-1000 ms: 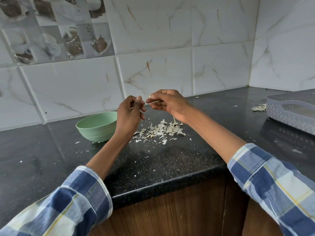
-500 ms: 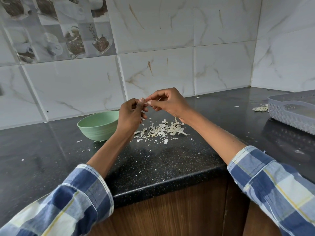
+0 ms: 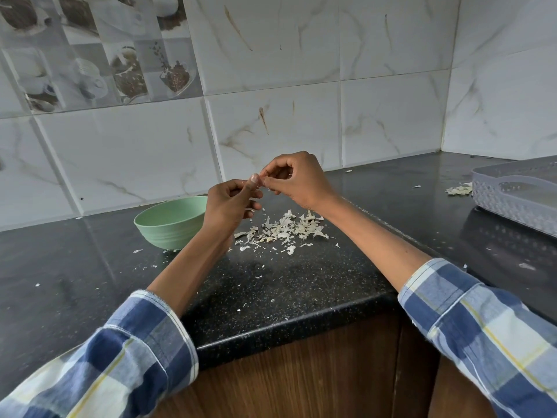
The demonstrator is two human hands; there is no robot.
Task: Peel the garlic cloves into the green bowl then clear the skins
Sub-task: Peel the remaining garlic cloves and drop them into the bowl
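Observation:
Both hands are raised above the black countertop (image 3: 271, 291), fingertips meeting. My left hand (image 3: 230, 203) holds a garlic clove (image 3: 261, 183) that is almost hidden between the fingers. My right hand (image 3: 297, 179) pinches at the same clove from the right. A pale green bowl (image 3: 168, 221) stands on the counter just left of my left wrist; its inside is not visible. Below the hands lies a heap of whitish garlic skins (image 3: 283, 229).
A grey plastic basket (image 3: 518, 194) sits at the right edge, with a smaller clump of skins (image 3: 458, 190) to its left. Small skin flakes are scattered over the counter. Tiled walls close the back and right. The counter edge runs close in front of me.
My hands have closed together: a strip of skin stretched between them a second ago, and now the fingertips meet on the clove. The view shifted slightly.

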